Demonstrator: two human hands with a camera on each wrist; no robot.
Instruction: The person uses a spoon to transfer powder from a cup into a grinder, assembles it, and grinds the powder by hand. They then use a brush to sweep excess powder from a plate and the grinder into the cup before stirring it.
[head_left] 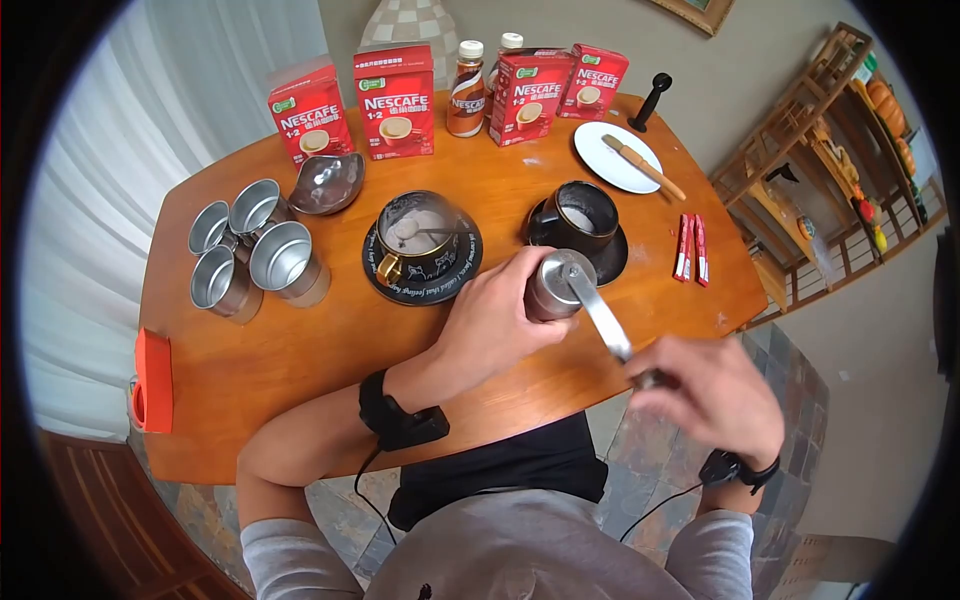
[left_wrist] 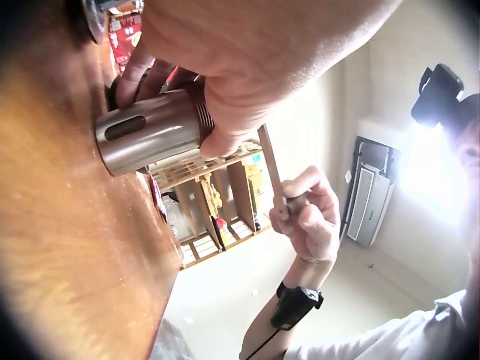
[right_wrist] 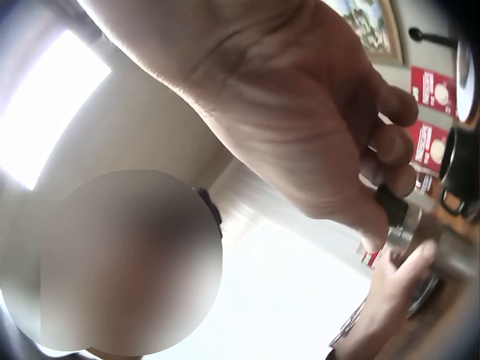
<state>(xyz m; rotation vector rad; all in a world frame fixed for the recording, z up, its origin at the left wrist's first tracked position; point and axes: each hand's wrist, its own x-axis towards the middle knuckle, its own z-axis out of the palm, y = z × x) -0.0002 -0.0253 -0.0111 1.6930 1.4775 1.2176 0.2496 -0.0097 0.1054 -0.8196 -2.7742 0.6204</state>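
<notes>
My left hand (head_left: 495,320) is wrapped round the steel body of a hand coffee grinder (head_left: 552,292), near the table's front edge. In the left wrist view the grinder's slotted lower body (left_wrist: 154,135) stands upright with its base right at the tabletop. My right hand (head_left: 715,390) grips the knob at the end of the crank handle (head_left: 603,325), which points toward the right front. The right wrist view shows the dark knob (right_wrist: 391,206) between thumb and curled fingers. Just behind the grinder sits a black cup (head_left: 545,228) with pale contents, on a dark saucer (head_left: 612,258).
A gold-handled black cup (head_left: 440,262) holds pale contents and a spoon. Several steel cups (head_left: 290,260) and a dark bowl (head_left: 328,185) stand left. Red Nescafe boxes (head_left: 393,100) and bottles (head_left: 466,95) line the back. A white plate (head_left: 595,160) and red sachets (head_left: 701,250) lie right.
</notes>
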